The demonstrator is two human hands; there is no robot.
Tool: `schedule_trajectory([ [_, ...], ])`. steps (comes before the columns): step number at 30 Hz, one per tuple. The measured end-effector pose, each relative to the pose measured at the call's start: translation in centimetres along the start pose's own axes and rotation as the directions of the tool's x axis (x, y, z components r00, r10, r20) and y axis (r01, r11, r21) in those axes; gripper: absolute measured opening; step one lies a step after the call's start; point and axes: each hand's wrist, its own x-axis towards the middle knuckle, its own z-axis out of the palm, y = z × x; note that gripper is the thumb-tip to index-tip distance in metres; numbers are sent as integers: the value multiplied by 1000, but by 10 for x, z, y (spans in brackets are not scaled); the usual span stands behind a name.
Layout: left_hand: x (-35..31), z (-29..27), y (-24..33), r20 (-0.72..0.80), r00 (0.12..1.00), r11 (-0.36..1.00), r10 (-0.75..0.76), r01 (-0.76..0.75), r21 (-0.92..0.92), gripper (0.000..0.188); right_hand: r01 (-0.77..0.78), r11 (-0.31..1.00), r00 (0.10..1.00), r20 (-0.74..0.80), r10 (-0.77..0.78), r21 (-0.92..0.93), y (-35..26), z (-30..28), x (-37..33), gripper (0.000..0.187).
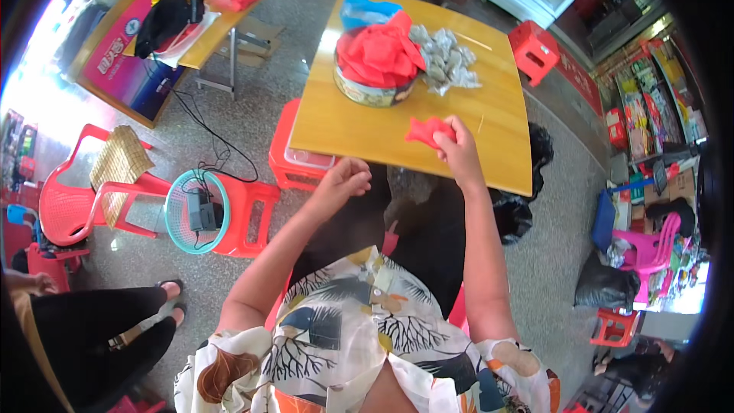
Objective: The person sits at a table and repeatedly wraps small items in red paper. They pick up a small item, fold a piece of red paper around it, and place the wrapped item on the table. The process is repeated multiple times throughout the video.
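My right hand (457, 151) is closed on a small crumpled red plastic bag (428, 131), held just above the near part of the wooden table (497, 118). My left hand (342, 185) is beside the table's near edge, its fingers curled in. Whatever may be in those fingers is hidden. Beyond my hands, a round tin (371, 93) is heaped with loose red plastic bags (380, 50). A blue plastic bag (367, 11) lies behind the heap. Against the tin's right side rests a pile of crumpled silvery-grey plastic bags (445, 60).
Red stools (252, 218) stand left of my legs, and a turquoise basket (176, 210) holds a grey device. Black cables (222, 149) trail across the floor. Another person's legs (115, 325) are at lower left. Black bags (514, 218) sit right of the table.
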Motion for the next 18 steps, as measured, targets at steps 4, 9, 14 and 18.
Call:
schedule_trajectory([
  [4, 8, -7, 55, -35, 993, 988, 109, -113, -109, 53, 25, 867, 993, 85, -78, 497, -19, 30, 5, 18],
  [9, 17, 44, 52, -35, 995, 942, 97, -103, -320, 48, -40, 929, 983, 183, -30, 368, -5, 31, -39, 15],
  [14, 36, 57, 44, -53, 978, 980, 200, -199, 8, 30, -8, 902, 993, 107, -43, 433, 10, 25, -58, 17],
  [18, 40, 65, 23, -17, 973, 973, 229, -228, 39, 23, 7, 965, 996, 86, -31, 263, 33, 22, -70, 19],
])
